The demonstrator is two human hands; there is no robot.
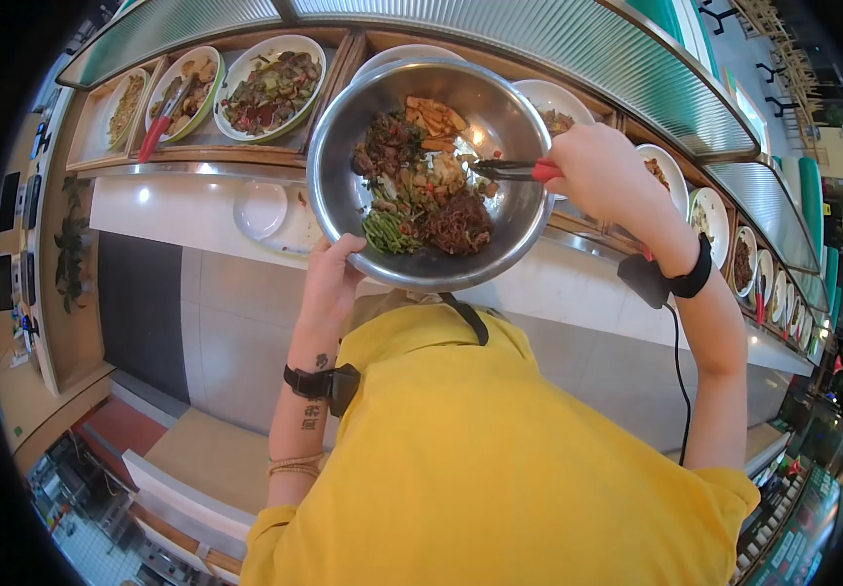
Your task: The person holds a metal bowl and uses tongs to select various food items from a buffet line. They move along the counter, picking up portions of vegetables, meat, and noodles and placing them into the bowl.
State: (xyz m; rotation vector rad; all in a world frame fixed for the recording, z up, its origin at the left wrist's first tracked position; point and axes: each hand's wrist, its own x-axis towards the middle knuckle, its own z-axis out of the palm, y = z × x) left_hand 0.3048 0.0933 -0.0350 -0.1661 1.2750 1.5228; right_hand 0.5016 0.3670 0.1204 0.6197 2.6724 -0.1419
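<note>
A large stainless steel mixing bowl is tilted toward me, with my left hand closed on its near-left rim. Inside lie separate heaps of food: cut green vegetables, dark brown shreds, orange pieces, dark leafy bits and a pale mix in the middle. My right hand is wrapped round red-handled tongs, whose dark jaws reach over the bowl's right rim to the pale mix. Whether the jaws hold food cannot be made out.
Dishes of food stand in wooden trays along the counter, among them a leafy dish and one with red-handled tongs resting on it. Slanted ribbed glass guards run above them. A small white plate lies on the ledge left of the bowl.
</note>
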